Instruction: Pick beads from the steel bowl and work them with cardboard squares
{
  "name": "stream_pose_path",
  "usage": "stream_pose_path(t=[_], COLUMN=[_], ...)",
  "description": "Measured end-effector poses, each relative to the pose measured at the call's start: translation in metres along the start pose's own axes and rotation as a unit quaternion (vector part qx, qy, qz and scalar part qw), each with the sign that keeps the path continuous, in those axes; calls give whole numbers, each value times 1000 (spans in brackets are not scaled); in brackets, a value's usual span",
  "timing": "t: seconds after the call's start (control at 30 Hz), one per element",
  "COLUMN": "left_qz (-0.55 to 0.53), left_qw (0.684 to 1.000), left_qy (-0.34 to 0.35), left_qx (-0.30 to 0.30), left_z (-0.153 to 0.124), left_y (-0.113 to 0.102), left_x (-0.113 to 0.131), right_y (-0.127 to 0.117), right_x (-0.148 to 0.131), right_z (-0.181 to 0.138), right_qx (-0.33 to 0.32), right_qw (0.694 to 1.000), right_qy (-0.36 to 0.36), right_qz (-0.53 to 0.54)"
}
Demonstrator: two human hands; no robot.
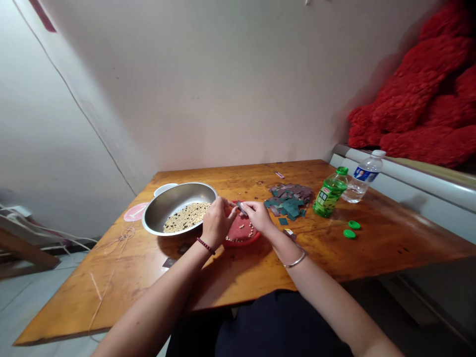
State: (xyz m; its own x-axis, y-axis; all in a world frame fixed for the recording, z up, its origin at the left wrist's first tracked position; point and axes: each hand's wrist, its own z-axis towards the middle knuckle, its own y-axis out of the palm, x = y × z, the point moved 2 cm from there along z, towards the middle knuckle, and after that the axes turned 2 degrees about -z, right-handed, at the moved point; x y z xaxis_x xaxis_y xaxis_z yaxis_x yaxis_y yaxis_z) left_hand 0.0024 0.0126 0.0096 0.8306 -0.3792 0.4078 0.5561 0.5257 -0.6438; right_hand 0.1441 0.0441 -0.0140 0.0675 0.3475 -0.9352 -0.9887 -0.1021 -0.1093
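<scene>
My left hand [216, 222], with a dark beaded bracelet at the wrist, is closed in a pinch over a red plate [238, 243]. Facing it, my right hand [257, 216], below a silver bangle, pinches the same small dark piece [241, 208], which looks like a fabric patch. The fingers hide most of it. Pale round beads or beans are scattered on the plate beneath. Just left of my hands, a large steel bowl [151, 208] tilts, holding many pale grains mixed with dark ones [186, 217].
A pile of green and maroon patches [290, 198] lies right of the plate. Beyond it stand a green bottle [329, 196] and a clear water bottle [362, 178]. Two green caps [349, 233] lie nearby. Loose string [121, 238] and a pink disc [134, 212] are at left.
</scene>
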Motion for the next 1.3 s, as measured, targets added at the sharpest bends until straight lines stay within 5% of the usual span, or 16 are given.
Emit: stream_pose_path(t=[0.67,1.3], left_qz=[-29,-30], left_qw=[999,998], left_qy=[5,-24], left_qx=[-17,43], left_z=[-1,-2], left_y=[0,-1], left_x=[3,3], right_y=[1,0], right_x=[-1,1], right_z=[-1,2], right_qx=[13,26], right_qw=[1000,997], right_qy=[0,23], right_qz=[25,64])
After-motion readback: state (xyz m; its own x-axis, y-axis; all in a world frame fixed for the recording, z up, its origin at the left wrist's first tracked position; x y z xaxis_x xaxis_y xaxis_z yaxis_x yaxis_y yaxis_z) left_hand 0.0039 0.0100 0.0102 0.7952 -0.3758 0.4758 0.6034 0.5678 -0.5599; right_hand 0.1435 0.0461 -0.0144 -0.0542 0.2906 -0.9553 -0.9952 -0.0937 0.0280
